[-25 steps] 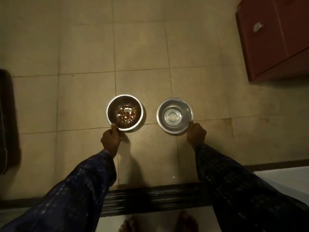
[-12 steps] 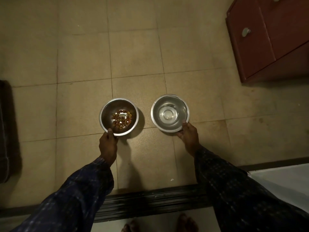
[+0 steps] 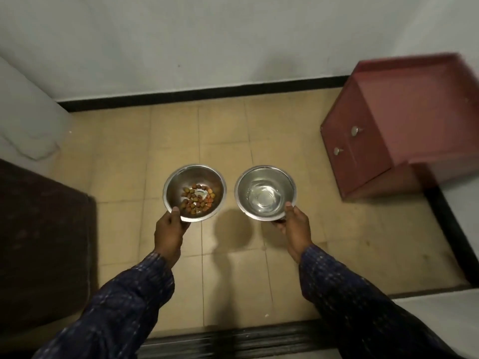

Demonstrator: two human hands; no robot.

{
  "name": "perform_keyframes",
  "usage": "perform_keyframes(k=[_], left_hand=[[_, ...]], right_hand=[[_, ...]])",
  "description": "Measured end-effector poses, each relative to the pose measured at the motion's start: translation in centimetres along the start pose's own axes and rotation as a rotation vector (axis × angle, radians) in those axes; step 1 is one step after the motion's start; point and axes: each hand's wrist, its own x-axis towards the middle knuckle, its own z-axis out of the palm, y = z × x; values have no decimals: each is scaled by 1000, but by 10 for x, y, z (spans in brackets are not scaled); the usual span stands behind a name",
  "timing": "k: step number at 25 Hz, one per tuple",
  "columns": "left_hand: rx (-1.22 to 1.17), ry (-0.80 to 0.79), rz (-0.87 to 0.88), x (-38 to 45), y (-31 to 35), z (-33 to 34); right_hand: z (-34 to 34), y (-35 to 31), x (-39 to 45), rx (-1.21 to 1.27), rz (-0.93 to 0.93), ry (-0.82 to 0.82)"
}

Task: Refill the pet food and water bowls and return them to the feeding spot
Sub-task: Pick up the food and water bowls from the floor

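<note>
Two steel bowls hang above the tiled floor [image 3: 225, 141], side by side. The left food bowl [image 3: 178, 182] has several brown and orange kibble pieces [image 3: 198, 199] in its bottom. My left hand [image 3: 169, 229] grips its near rim, thumb on top. The right water bowl [image 3: 282, 182] holds clear water [image 3: 263, 196]. My right hand [image 3: 295, 229] grips its near rim from below and beside. Both bowls cast round shadows on the tiles under them.
A red cabinet [image 3: 388, 130] with two metal knobs stands at the right by the wall. A dark mat or furniture edge [image 3: 44, 242] lies at the left. A black skirting [image 3: 197, 95] runs along the white wall. A dark door threshold [image 3: 228, 340] crosses the bottom.
Both bowls rested on the floor with my hands at their rims; now both are lifted off the floor and held up. The view has tilted up to show the wall.
</note>
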Motion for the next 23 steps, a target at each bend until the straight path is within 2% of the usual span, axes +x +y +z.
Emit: perform_keyframes(k=[8, 12, 17, 23], left_hand=[[-193, -110, 132, -155, 266, -43], [-201, -146, 161, -239, 367, -67], [-227, -171, 186, -350, 454, -87], [-214, -232, 231, -438, 493, -114]], right_hand=[[4, -268, -163, 127, -135, 47], [-8, -363, -252, 168, -157, 37], [-27, -446, -349, 201, -190, -8], [-55, -490, -448, 189, -221, 2]])
